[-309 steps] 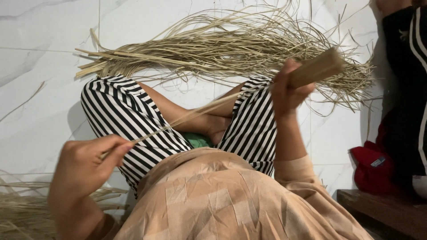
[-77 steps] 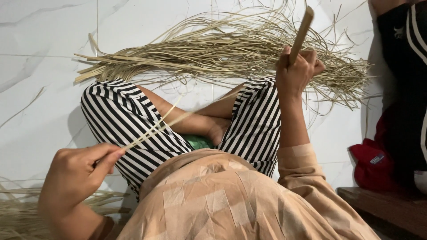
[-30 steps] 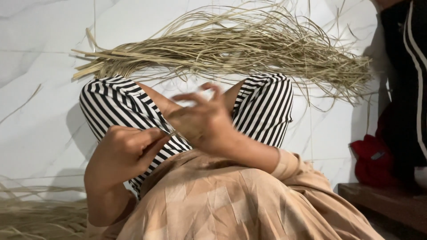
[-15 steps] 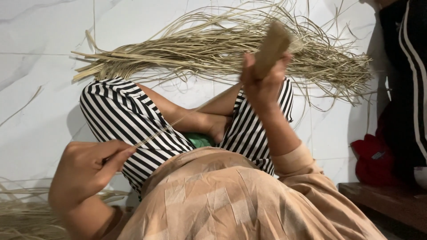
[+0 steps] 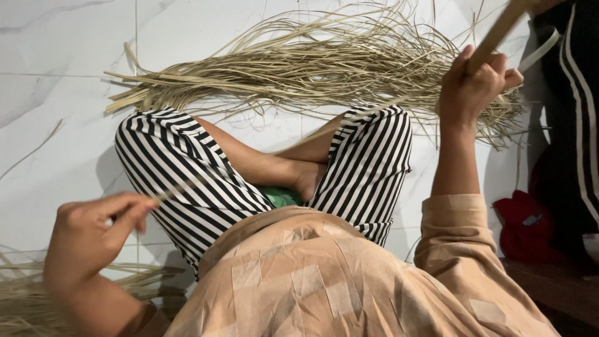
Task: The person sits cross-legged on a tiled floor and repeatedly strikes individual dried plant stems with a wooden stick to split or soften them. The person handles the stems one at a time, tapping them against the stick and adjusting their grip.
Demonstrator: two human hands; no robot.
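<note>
I sit cross-legged on a white tiled floor in striped trousers. My left hand (image 5: 93, 231), low at the left, pinches one end of a thin pale straw strip (image 5: 262, 150). The strip runs taut up and to the right across my knees. My right hand (image 5: 475, 84), raised at the upper right, grips a flat wooden stick (image 5: 499, 28) that points up out of the frame; the strip's far end meets this hand. A big heap of dried straw strips (image 5: 312, 68) lies on the floor beyond my knees.
More loose straw (image 5: 25, 299) lies at the lower left by my left arm. A person in dark clothes with white stripes (image 5: 571, 93) stands at the right edge. A red cloth object (image 5: 527, 228) rests at the right, beside a dark wooden surface (image 5: 555, 287).
My right hand has swung up and out to the right with the stick, from near my lap a second ago. My left hand dropped lower left, stretching the strip.
</note>
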